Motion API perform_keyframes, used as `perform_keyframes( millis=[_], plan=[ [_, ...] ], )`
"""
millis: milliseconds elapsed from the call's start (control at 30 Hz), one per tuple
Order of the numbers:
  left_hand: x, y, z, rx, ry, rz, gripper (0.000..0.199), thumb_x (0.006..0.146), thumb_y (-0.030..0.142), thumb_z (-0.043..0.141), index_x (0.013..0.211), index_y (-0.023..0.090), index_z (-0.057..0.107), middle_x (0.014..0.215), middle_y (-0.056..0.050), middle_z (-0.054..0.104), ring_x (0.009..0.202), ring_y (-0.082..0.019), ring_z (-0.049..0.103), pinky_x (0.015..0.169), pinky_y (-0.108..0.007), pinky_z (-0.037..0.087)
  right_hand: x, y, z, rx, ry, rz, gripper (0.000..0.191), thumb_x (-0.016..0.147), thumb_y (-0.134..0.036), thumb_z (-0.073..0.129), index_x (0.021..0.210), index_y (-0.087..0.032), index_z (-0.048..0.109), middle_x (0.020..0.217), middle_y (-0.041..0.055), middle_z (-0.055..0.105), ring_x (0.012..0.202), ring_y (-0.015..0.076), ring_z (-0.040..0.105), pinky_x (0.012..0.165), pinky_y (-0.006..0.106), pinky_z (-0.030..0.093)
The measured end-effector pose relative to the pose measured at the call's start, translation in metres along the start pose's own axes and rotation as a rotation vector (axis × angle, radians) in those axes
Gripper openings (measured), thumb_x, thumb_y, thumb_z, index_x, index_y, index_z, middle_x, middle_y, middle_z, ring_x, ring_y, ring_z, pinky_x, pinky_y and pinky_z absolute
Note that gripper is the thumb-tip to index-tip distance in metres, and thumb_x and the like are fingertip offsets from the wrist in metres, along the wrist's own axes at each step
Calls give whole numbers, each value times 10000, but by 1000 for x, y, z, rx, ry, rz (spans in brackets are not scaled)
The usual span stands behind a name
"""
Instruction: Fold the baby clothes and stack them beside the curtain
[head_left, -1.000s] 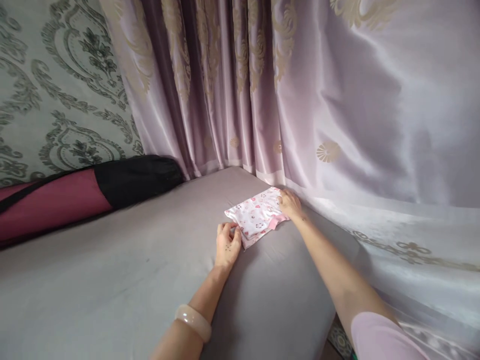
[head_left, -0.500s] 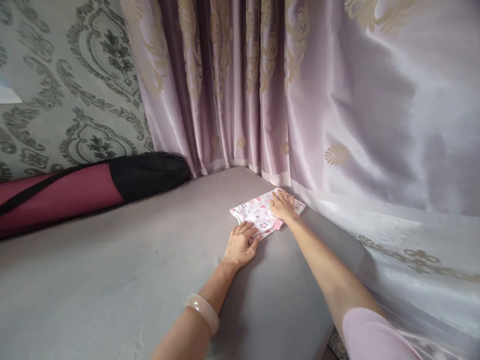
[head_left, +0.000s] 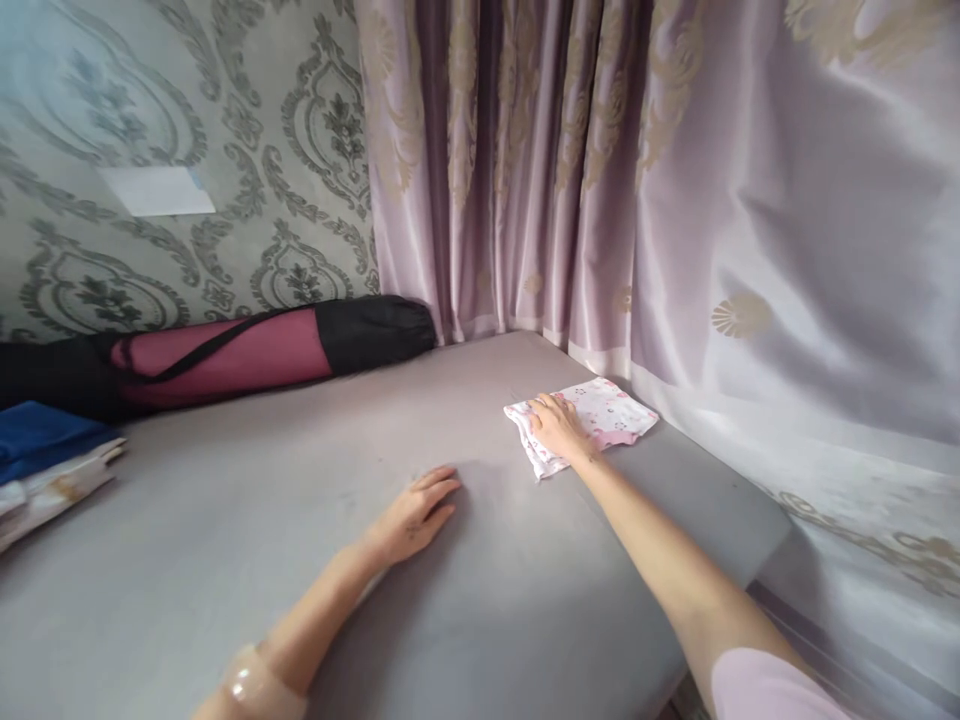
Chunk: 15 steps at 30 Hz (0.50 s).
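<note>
Grey surface [head_left: 262, 500] is spreading under everything, w/ folded floral cloth [head_left: 611, 405] lying nr its 1 o'clock corner, long axis running approx 8 to 2. L hand [head_left: 416, 515] is now sitting off it at 8, open; only R hand [head_left: 557, 425] is touching, fingers spreading over it. Pink trim [head_left: 619, 438] is facing abt 5.

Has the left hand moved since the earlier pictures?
Yes: judged against the long bag by the wall, the left hand has shifted to the left, off the printed cloth.
</note>
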<state>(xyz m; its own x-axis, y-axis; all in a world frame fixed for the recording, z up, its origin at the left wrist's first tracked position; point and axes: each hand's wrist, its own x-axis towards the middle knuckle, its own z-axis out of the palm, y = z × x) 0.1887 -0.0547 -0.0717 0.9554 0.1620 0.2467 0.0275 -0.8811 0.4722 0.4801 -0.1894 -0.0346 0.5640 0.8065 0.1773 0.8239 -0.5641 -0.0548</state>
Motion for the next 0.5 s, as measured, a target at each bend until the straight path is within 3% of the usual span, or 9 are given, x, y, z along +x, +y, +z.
perform_keyframes(
  millis=[100, 233, 400, 500],
  plan=[
    [-42, -24, -25, 91, 16, -89, 380, 954, 362, 405, 1272, 225, 560, 1409, -96, 514, 1287, -227, 497, 1074, -396, 422, -1, -23, -3, 7, 41, -37, 366, 941, -361, 428, 1207, -208, 629, 1195, 106, 590, 1127, 236, 499, 982, 324, 341],
    [-82, -44, -45, 196, 88, -223, 418, 953, 434, 398, 1278, 227, 561, 1374, -89, 549, 1256, -229, 527, 1062, -389, 434, 2, -45, 5, -27, 52, -8, 345, 891, -276, 509, 1201, -192, 638, 1175, 119, 578, 1118, 250, 512, 931, 314, 377],
    [-100, -45, -49, 277, 152, -278, 432, 971, 411, 338, 1291, 218, 555, 1364, -89, 556, 1284, -232, 493, 1077, -433, 406, 10, -49, 11, -13, 17, 118, 368, 943, -180, 371, 1189, -184, 646, 1159, 130, 593, 1032, 223, 578, 852, 289, 408],
    [-99, -42, -46, 295, 159, -284, 430, 970, 392, 327, 1297, 228, 553, 1351, -96, 565, 1268, -233, 504, 1070, -433, 408, 10, -48, 9, -5, 22, 145, 398, 979, -228, 306, 1138, -173, 666, 1129, 132, 619, 1007, 219, 589, 822, 278, 411]
  ],
)
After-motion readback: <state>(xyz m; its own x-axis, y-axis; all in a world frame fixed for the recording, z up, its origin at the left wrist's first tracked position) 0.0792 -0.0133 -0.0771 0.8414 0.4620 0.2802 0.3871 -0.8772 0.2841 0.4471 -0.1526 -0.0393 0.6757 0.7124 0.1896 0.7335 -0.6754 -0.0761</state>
